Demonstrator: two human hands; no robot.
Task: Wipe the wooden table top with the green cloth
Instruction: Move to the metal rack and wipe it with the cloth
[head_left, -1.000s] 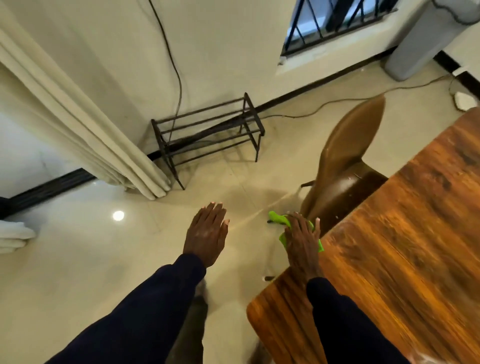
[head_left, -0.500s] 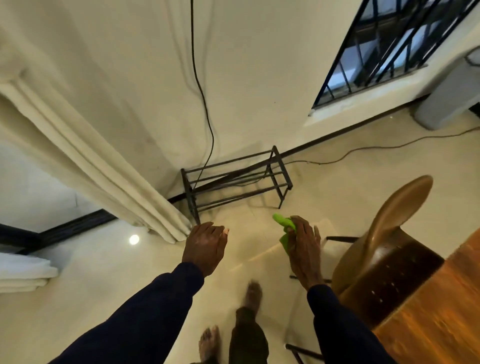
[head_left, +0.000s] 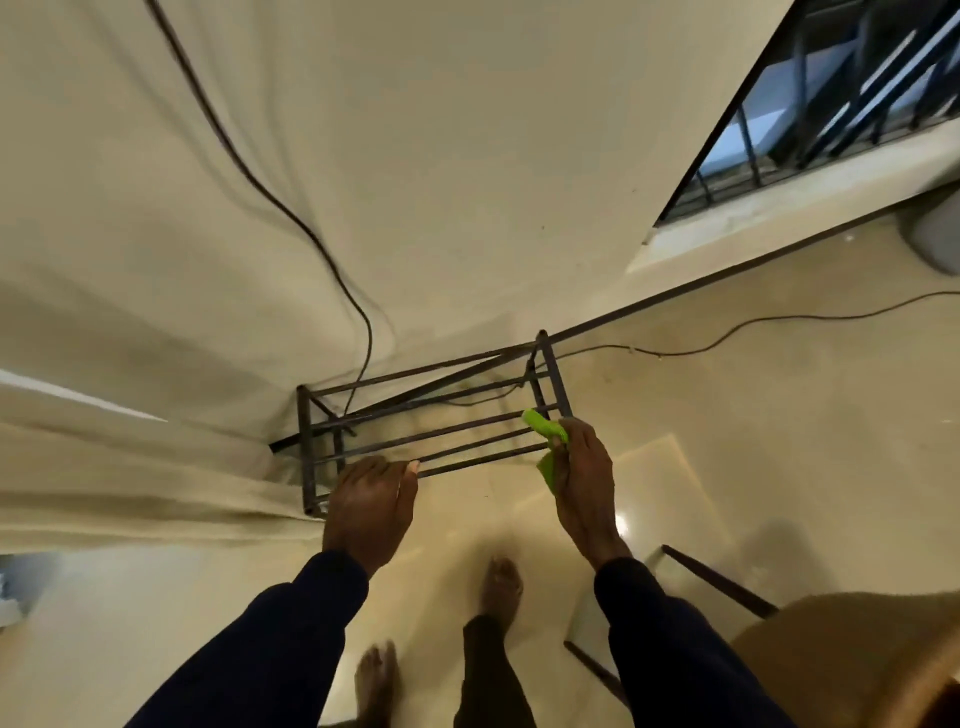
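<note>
My right hand (head_left: 584, 480) holds the crumpled green cloth (head_left: 546, 437) in the air, right beside the right end of a low black metal rack (head_left: 431, 415). My left hand (head_left: 371, 506) is empty, palm down with fingers loosely together, over the rack's front rail. The wooden table top is out of view. Both dark sleeves reach in from the bottom of the frame.
The rack stands against a cream wall with a black cable (head_left: 291, 213) hanging into it. A cream curtain (head_left: 104, 467) lies to the left. A barred window (head_left: 831, 104) is at the upper right. A brown chair (head_left: 841, 654) sits at the lower right. My bare feet (head_left: 501, 590) are on the tiled floor.
The view has swung away from the table toward the wall and rack. My right hand lifted the green cloth off the table edge; both hands are now over the rack.
</note>
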